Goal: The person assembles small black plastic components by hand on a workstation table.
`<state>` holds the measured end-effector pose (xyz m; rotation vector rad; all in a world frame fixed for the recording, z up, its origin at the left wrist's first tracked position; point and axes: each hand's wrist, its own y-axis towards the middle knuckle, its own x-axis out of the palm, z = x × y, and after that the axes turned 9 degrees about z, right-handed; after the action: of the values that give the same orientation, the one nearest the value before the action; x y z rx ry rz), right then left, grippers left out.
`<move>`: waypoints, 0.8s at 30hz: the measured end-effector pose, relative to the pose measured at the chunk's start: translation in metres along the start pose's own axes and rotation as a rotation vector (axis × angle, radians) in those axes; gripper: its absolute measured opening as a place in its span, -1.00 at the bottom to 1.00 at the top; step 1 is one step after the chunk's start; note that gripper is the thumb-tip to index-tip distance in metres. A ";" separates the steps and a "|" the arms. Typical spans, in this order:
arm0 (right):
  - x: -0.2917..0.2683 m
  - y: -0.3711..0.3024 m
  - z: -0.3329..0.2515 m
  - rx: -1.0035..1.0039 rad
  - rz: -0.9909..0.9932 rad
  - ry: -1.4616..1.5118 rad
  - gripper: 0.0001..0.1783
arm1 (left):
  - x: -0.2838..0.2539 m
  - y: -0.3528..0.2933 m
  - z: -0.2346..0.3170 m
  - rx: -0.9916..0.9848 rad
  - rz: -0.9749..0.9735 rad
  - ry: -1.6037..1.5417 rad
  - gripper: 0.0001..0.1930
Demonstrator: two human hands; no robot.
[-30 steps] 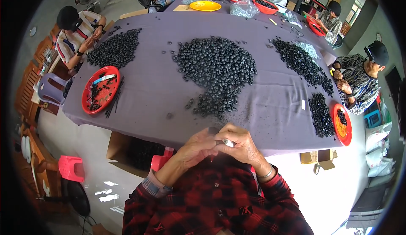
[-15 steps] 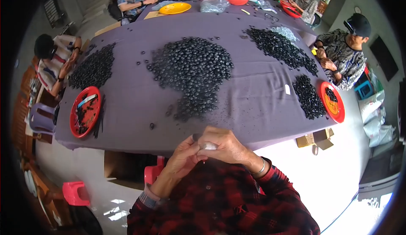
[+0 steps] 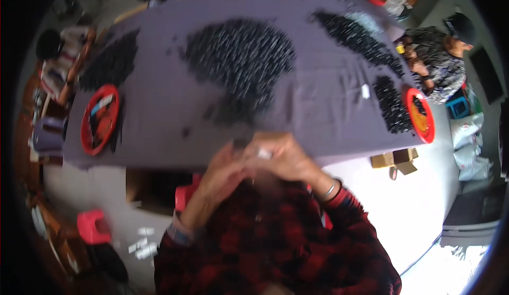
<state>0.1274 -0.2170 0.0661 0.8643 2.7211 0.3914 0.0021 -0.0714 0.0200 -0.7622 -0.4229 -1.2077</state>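
Observation:
Both hands meet just off the near table edge. My left hand (image 3: 221,172) is closed, with a small dark round part (image 3: 239,145) at its fingertips, similar to the black pieces on the table. My right hand (image 3: 286,159) is closed around a small whitish thing (image 3: 263,153), its kind not clear through the blur. The fingers of the two hands touch or overlap. Beyond them lies a large pile of small black ring-like parts (image 3: 238,56) on the dark-clothed table (image 3: 159,130).
Red trays stand at the left (image 3: 86,136) and right (image 3: 430,128) edges, with more black heaps (image 3: 114,59) (image 3: 392,104) alongside. Other people work around the table, one person (image 3: 437,61) at the right. Below are an open cardboard box (image 3: 405,162) and a pink stool (image 3: 93,226).
The view has tipped downward and blurred, so the table and people sit higher in the picture. Both hands stay together, still holding the dark part and the whitish thing.

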 end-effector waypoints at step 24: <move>0.001 0.014 -0.014 -0.115 0.002 -0.329 -0.75 | -0.003 0.006 0.022 0.295 -0.043 -0.041 -0.62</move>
<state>0.1297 -0.2083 0.0832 0.8198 2.3730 0.3665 0.0093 -0.0522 0.0315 -0.5260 -0.6384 -1.1394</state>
